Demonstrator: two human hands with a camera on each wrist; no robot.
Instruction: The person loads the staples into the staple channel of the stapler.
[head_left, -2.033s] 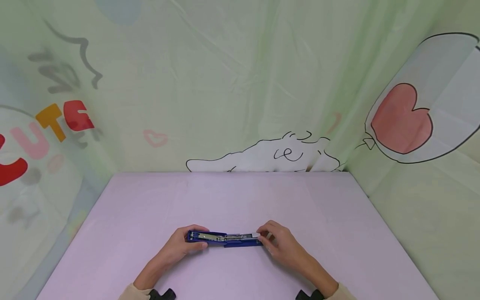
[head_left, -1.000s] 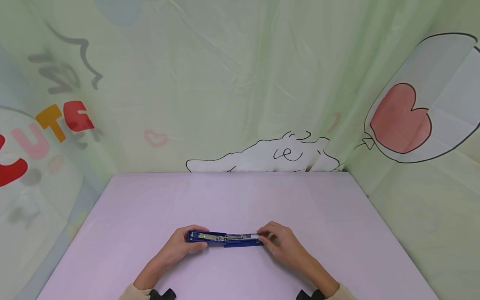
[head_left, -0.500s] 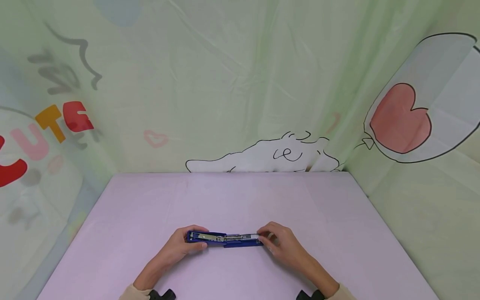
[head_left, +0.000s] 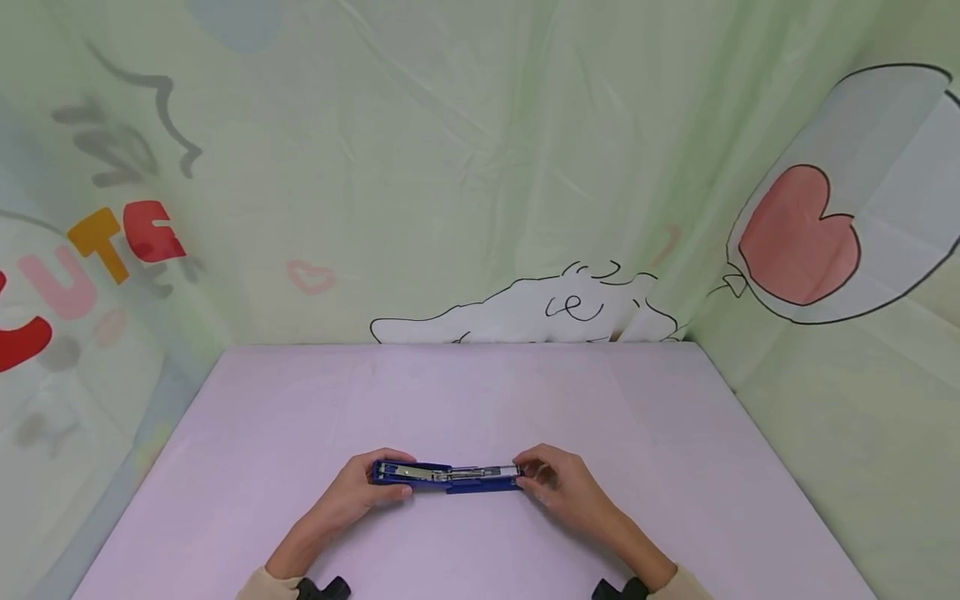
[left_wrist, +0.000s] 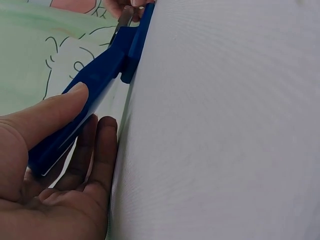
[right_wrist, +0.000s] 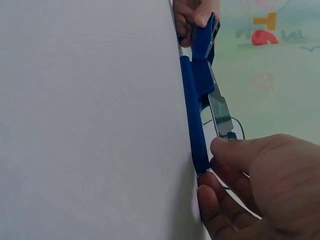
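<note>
A blue stapler [head_left: 483,487] lies near the middle of the table, spread wide so its metal inside faces up. My left hand [head_left: 358,490] grips the swung-back top cover [left_wrist: 97,77] at the left, thumb on the near side and fingers beyond. At the other end, my right hand [head_left: 562,487] pinches the tip of the metal staple magazine [right_wrist: 220,112] between thumb and fingers. In the right wrist view the magazine stands tilted up from the blue base [right_wrist: 194,120], and the lower fingers are by the base's end. Whether staples lie inside is too small to tell.
The stapler's base rests on a pale lilac tabletop [head_left: 465,392]. Behind and beside the table hangs a light green curtain [head_left: 420,167] with printed letters, hearts and a balloon. Black straps [head_left: 324,588] cross both wrists at the front edge of the view.
</note>
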